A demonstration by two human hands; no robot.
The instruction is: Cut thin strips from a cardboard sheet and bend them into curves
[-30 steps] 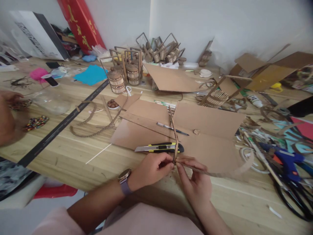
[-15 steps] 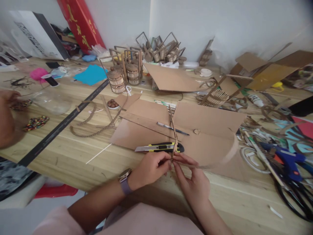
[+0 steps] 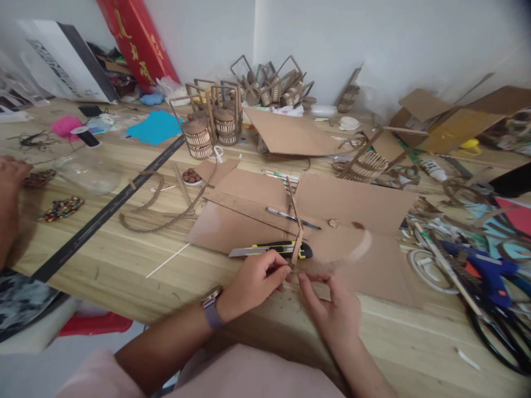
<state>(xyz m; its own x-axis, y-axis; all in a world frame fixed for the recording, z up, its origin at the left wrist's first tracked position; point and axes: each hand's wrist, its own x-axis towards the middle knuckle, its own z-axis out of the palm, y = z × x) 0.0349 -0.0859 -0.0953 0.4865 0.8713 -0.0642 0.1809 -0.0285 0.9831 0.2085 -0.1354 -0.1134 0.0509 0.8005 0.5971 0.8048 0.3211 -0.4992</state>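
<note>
My left hand (image 3: 261,279), with a watch on its wrist, pinches the lower end of a thin brown cardboard strip (image 3: 297,235). My right hand (image 3: 329,298) is just to its right, thumb and forefinger pinched on a thin curled strip (image 3: 362,249) that is blurred by motion. Just beyond my fingers lies a yellow and black utility knife (image 3: 269,250), its blade pointing left. Flat cardboard sheets (image 3: 352,204) lie under the strip, and a pen (image 3: 293,218) rests on them.
Small slatted buckets (image 3: 197,138) stand at the back. On the right are a blue glue gun (image 3: 485,271), black-handled scissors (image 3: 489,342) and scraps. A black strip (image 3: 108,213) crosses the table on the left, near another person's hand (image 3: 10,177) and beads (image 3: 62,208).
My right hand has moved slightly right, away from my left fingertips. The curled strip has swung left and inward. The other person's hand at the left has shifted.
</note>
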